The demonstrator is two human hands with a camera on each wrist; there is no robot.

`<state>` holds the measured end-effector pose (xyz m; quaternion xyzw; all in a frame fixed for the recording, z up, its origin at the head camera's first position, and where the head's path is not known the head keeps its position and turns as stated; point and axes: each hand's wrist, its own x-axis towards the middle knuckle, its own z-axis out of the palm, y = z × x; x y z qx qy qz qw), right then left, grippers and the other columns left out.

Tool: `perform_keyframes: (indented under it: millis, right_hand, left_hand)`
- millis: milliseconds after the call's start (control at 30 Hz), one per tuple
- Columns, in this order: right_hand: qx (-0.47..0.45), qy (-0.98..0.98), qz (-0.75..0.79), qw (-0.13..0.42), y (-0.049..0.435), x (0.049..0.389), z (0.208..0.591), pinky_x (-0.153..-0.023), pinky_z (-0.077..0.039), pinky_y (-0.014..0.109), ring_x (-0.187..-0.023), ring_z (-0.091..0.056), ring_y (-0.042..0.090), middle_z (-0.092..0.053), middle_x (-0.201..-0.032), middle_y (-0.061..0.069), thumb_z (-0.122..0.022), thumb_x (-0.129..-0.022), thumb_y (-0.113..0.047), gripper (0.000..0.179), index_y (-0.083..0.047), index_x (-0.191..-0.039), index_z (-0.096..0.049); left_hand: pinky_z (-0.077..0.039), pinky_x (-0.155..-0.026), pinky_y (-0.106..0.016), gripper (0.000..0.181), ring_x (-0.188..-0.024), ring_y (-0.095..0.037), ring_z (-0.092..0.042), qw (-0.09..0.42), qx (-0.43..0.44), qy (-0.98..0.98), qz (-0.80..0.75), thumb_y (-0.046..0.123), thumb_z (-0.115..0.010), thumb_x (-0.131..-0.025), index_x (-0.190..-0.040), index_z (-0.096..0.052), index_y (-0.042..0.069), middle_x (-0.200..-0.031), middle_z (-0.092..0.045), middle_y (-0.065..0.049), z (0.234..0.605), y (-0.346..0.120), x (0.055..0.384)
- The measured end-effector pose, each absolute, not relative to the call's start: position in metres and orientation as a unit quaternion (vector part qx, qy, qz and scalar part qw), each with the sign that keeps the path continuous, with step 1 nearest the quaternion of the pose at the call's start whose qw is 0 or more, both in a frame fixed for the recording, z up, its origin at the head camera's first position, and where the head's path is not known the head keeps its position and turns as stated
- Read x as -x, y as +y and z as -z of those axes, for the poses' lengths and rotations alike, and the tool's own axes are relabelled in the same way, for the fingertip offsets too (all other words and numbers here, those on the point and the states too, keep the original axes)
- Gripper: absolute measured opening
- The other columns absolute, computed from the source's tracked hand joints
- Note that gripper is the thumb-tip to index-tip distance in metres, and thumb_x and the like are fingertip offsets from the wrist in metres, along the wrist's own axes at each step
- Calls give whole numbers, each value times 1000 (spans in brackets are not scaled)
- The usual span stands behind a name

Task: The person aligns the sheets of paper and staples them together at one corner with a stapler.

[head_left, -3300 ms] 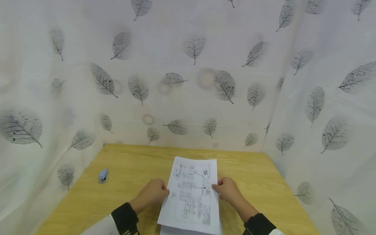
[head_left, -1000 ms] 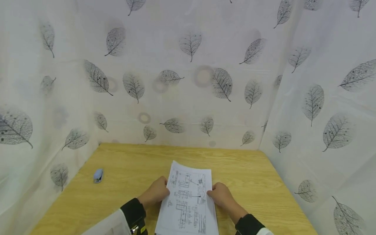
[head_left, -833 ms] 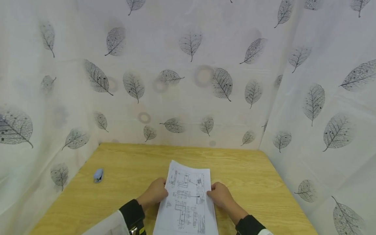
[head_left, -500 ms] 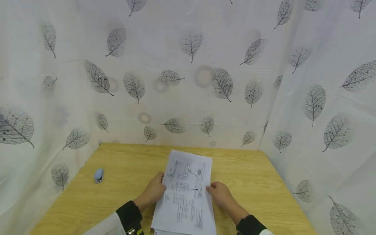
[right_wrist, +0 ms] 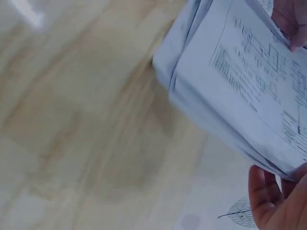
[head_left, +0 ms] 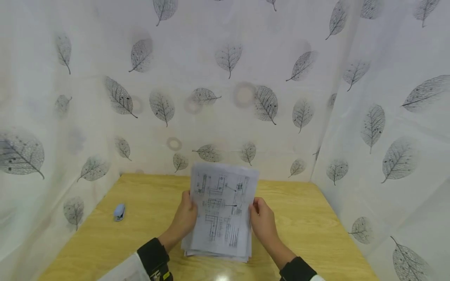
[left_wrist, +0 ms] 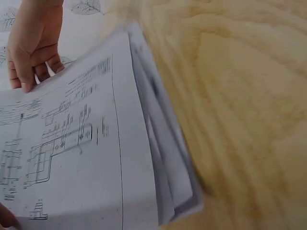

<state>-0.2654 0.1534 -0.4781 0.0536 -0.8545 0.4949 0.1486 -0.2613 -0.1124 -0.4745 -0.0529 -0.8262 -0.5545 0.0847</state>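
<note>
- As the sheaf [head_left: 219, 212] of printed drawings was raised from its flatter pose of a moment earlier, its top edge came to overlap, in the head view, the leaf-patterned curtain [head_left: 225, 121] behind it.
- Left grip [head_left: 184, 217]: closed on the left edge of the sheaf, thumb over the top sheet.
- Right grip [head_left: 263, 223]: at the right edge of the sheaf, pinching the paper between thumb and fingers.
- Lower end of the sheaf: brought wholly into the head view, above the tabletop [head_left: 316, 226]; whether it touched there could not be told.
- Lower sheets [left_wrist: 180, 184]: projected unevenly from beneath the top sheet of the sheaf.
- Interpretation: the hands, rather than the tabletop, probably bore most of the sheaf's weight, and its edges were not flush at this stage.
- Stapler [head_left: 119, 212]: well to the left of the sheaf, untouched, its place unchanged.
</note>
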Motion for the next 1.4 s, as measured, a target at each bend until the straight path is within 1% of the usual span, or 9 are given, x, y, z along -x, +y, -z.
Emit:
perform_keyframes:
  millis: [167,300,400,533,767,933,1033,1233,1400]
  right_hand:
    - [-96,-829,-494,244,150,263,464,-62,-53,27,-80,-66,20,-68,-95,7,-53,-106,-10,13,-10,-116,-61]
    - [-116,-812,-504,272,151,263,458,-68,-56,29,-90,-69,24,-68,-104,6,-49,-108,-9,16,-11,-120,-58]
    - [-114,-814,-503,267,152,264,460,-72,-55,30,-93,-69,25,-67,-109,6,-46,-109,-9,19,-11,-124,-57]
    - [-89,-830,-498,235,153,264,469,-74,-52,30,-94,-65,23,-67,-111,7,-43,-111,-14,20,-9,-126,-55]
    - [-73,-839,-504,194,153,261,483,-76,-53,31,-94,-64,18,-67,-112,9,-39,-112,-17,27,-6,-131,-54]
    - [-70,-842,-498,197,153,263,485,-73,-52,30,-91,-64,22,-68,-107,12,-41,-111,-16,24,-6,-126,-56]
    - [-67,-849,-482,204,154,264,484,-69,-50,28,-85,-63,21,-67,-101,11,-43,-110,-13,20,-4,-120,-59]
    - [-74,-852,-465,229,155,267,475,-64,-44,26,-75,-53,16,-62,-89,7,-45,-110,-12,17,-3,-110,-60]
    - [-77,-841,-484,228,154,267,471,-64,-47,27,-78,-58,17,-64,-92,6,-43,-111,-19,21,-6,-114,-60]
  left_hand:
    - [-48,-102,-54,32,-125,-31,-56,154,109,-804,564,3,-33,-107,-138,-33,12,-134,-49,-14,461,-108,266]
    - [-53,-94,-50,35,-115,-28,-59,200,162,-786,562,-3,-32,-106,-136,-34,15,-128,-48,-11,458,-103,269]
    - [-52,-92,-44,40,-112,-25,-56,215,174,-783,557,-6,-34,-104,-139,-34,14,-126,-46,-10,461,-100,271]
    - [-47,-98,-44,42,-117,-23,-52,188,144,-798,554,0,-37,-107,-145,-32,16,-129,-44,-9,474,-98,271]
    - [-44,-106,-55,42,-127,-28,-50,146,129,-811,552,8,-34,-111,-151,-28,19,-134,-42,-9,492,-99,267]
    - [-42,-108,-57,42,-127,-30,-50,159,143,-807,551,4,-33,-109,-151,-30,13,-134,-45,-11,490,-100,268]
    - [-43,-106,-53,42,-124,-25,-51,169,150,-809,543,0,-33,-108,-148,-33,12,-131,-48,-9,488,-100,269]
    - [-48,-93,-39,40,-109,-18,-54,218,182,-806,519,-1,-32,-108,-142,-41,18,-123,-51,-4,481,-101,273]
    - [-51,-92,-42,39,-111,-22,-58,237,217,-789,524,2,-30,-110,-143,-40,19,-125,-53,-5,476,-100,276]
